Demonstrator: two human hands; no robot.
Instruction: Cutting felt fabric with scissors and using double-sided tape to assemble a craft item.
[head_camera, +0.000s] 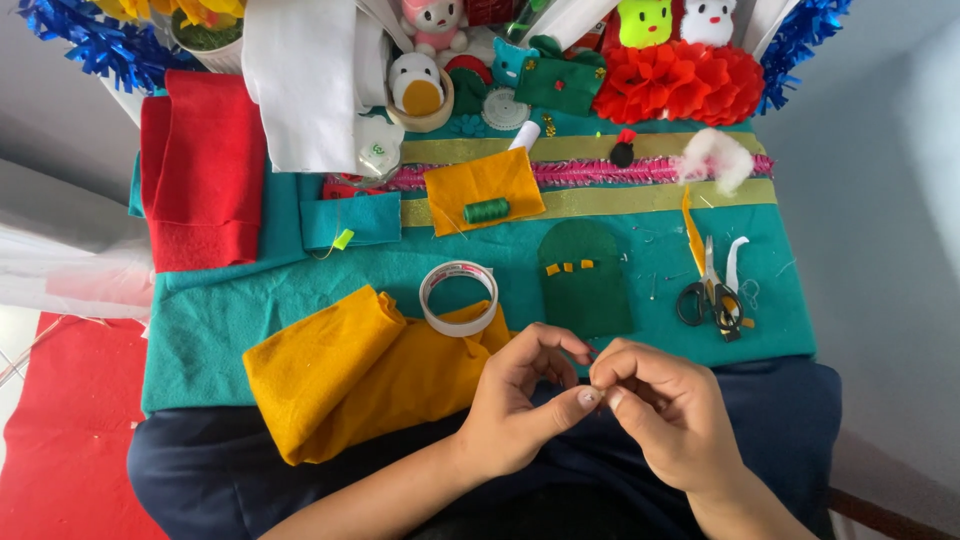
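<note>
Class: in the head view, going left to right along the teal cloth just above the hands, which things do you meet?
Folded yellow felt → clear tape roll → dark green arch-shaped felt piece → black-handled scissors.

Left hand (525, 400): forearm enters from lower left, wrist bent, fingers curled inward, thumb stretched right so its tip meets the other hand's fingertips. Right hand (665, 410): forearm enters from lower right, back of hand up, fingers bunched in a tight pinch at its left end. Both hands: bare, touching at the tips, held low at centre; whatever they pinch is too small to tell.
</note>
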